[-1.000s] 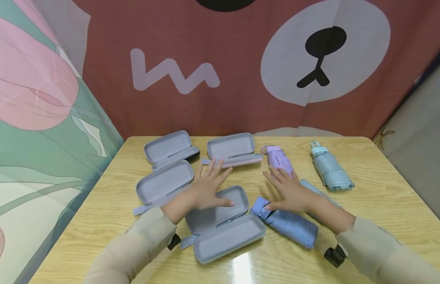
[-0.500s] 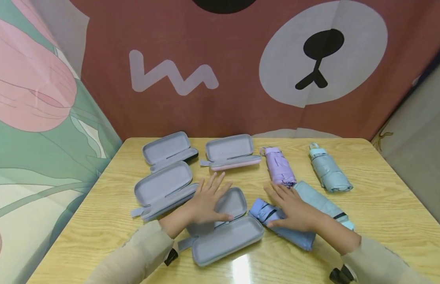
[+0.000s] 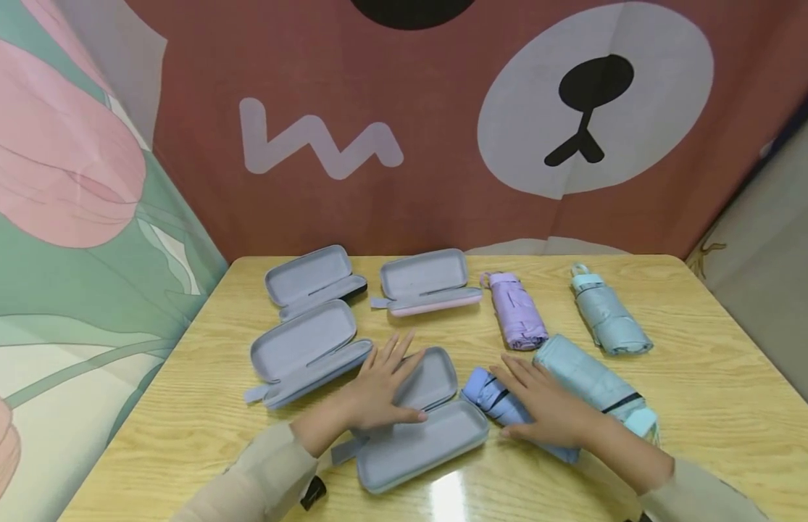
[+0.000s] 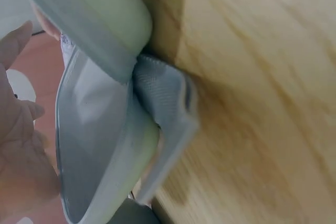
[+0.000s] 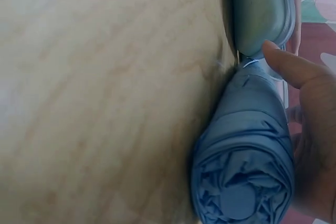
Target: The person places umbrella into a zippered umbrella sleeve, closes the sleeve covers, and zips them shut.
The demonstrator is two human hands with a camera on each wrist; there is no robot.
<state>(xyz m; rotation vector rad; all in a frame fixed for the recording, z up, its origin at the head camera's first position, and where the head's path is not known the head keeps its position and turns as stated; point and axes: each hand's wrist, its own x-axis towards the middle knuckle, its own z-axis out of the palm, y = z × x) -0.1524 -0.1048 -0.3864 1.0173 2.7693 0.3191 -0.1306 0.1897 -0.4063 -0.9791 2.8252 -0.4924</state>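
Note:
My left hand (image 3: pixel 380 395), fingers spread, hovers over the front case (image 3: pixel 423 448), a hinged hard case lying open with a grey lining. In the left wrist view this case (image 4: pixel 86 124) shows a fabric tab at its hinge, and the palm is apart from it. My right hand (image 3: pixel 550 406) extends over a folded blue umbrella (image 3: pixel 501 402), partly covering it. In the right wrist view the thumb is near the blue umbrella (image 5: pixel 244 145); contact cannot be told. Nothing is gripped by either hand. A pale teal umbrella (image 3: pixel 582 373) lies just beyond the right hand.
Behind the left hand are more open cases: a blue-edged one (image 3: pixel 302 344), a black-bottomed one (image 3: pixel 309 277) and a pink-bottomed one (image 3: pixel 423 272). A purple umbrella (image 3: pixel 517 312) and another teal umbrella (image 3: pixel 606 315) lie toward the back right. A printed cloth (image 3: pixel 312 210) hangs behind the wooden table.
Both hands have drawn back slightly toward the table's front, fingers still extended. The purple umbrella and the nearer pale teal one are more uncovered. Cases and umbrellas lie as before.

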